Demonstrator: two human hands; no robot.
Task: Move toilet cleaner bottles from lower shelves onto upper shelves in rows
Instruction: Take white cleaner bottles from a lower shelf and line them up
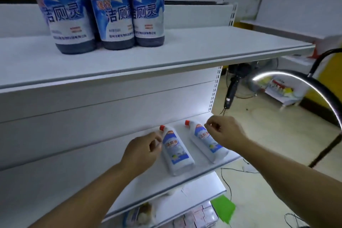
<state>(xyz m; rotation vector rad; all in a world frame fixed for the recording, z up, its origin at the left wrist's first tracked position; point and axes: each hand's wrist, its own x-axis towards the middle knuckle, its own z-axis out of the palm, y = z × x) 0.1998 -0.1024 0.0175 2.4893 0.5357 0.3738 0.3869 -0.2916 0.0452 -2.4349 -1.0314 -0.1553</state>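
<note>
Upper shelf [185, 52], far left: three toilet cleaner bottles stand upright in a tight row, dark bases, blue-white labels. First bottle [68, 11], second bottle [114, 9] and third bottle [148, 7] touch or nearly touch each other.

Lower shelf [151, 187]: two smaller white bottles with red caps lie flat, labels up, caps toward the back panel, side by side with a gap between them.

Left hand [142, 152] is at the left edge of the left lying bottle [177, 152], fingers curled, fingertips right at its shoulder just below the cap. Cannot tell whether it is actually gripping.

Right lying bottle [205, 139] is partly covered on its right side by the right hand [225, 133]. The fingers are curled, thumb and forefinger close together above the bottle. Whether they touch or grip it cannot be told.

Below, on the bottom shelf, are small boxes [199, 216], blurred. A green sheet [224, 207] lies on the floor beside it. Further right are a floor fan [238, 79], cables, and a dark curved ring-light arc [296, 83].
</note>
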